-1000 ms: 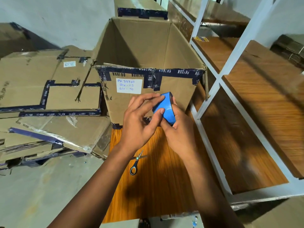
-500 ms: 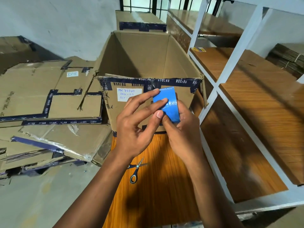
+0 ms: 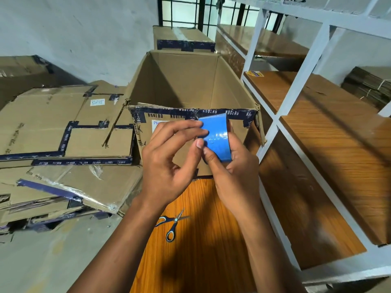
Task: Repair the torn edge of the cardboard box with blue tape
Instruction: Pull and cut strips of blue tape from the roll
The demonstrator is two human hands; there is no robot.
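The right hand point(image 3: 232, 174) holds the blue tape point(image 3: 216, 139); the left hand point(image 3: 169, 157) pinches its edge. The torn box edge point(image 3: 190, 112) (lying sideways) sits just behind both.

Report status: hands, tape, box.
Right hand grips blue tape roll; left hand picks at its face. Open brown cardboard box untaped behind. Blue-handled scissors idle on orange wooden table.
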